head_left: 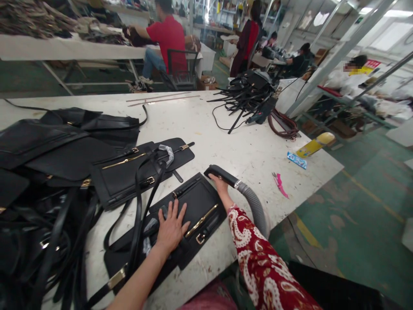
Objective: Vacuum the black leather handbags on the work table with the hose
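A black bag [196, 200] with gold zips and buckles lies flat on the table in front of me. My left hand [172, 226] rests on it, palm down with the fingers spread. My right hand [220, 184] is wrapped round a black nozzle [222, 174] on a grey corrugated hose [254, 204], beside the bag's far right corner. Most of the right hand's fingers are hidden beneath the nozzle. Left of this bag lies another black bag [125, 165] with a gold zip, its strap [139, 206] hanging across toward my left arm.
More black bags [61, 137] and straps pile up at the left. Pink snips [280, 185], a blue packet [297, 160] and a yellow can [315, 144] lie at the right. Black straps [248, 92] and a brown coil [282, 125] sit at the back. People work beyond the table [180, 116].
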Motion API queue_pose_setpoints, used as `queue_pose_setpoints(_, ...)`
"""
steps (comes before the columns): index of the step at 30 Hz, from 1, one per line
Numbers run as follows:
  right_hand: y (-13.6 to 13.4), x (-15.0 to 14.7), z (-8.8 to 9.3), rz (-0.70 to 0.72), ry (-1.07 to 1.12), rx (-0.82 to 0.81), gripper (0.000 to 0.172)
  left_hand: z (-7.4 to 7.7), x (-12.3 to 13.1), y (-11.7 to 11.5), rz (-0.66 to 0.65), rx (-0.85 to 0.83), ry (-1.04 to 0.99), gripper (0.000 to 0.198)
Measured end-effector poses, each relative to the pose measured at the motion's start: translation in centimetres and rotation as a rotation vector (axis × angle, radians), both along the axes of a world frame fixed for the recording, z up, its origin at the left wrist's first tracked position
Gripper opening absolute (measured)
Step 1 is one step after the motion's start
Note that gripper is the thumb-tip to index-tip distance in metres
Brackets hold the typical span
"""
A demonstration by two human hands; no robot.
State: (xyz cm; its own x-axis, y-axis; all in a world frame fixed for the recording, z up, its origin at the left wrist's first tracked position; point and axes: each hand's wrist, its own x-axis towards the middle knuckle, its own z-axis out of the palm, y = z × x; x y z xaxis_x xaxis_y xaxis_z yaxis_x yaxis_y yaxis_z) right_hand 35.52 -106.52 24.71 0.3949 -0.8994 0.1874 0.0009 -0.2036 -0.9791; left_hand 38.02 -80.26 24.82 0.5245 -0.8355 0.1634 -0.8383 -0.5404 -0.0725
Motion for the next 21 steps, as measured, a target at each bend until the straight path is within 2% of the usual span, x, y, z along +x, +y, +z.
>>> queue_pose_setpoints(3,-0.7,-5.5,0.3,-0.023,0.025,0.066,0.04,0.1,2.4,0.8,-0.011,0.015,0.012,0.058)
queue_pose_setpoints(5,-0.2,-9.5,0.3,-0.031,0.035,0.088,0.04,0.0,3.5,1.2,-0.04,0.025,0.019,0.057)
queue_pose_setpoints(8,1.9,-14.2,-0.2,-0.037,0.05,0.083,0.038,0.0,3.9,1.4,-0.059,0.025,0.011,0.059)
queue_pose_setpoints(10,3.6,-16.1,-0.9,-0.031,0.061,0.058,0.039,0.0,3.7,1.3,-0.062,0.024,0.006,0.063)
queue_pose_setpoints(13,6.0,-17.4,-1.6,0.009,0.067,0.011,0.042,0.1,3.5,1.2,-0.058,0.035,0.017,0.073)
queue_pose_setpoints(16,7.6,-17.4,-1.8,0.084,0.066,-0.028,0.038,0.3,3.4,1.1,-0.042,0.059,0.035,0.078)
queue_pose_setpoints(21,7.9,-14.8,-1.8,0.132,0.048,-0.054,0.035,0.4,3.3,1.0,-0.028,0.076,0.055,0.078)
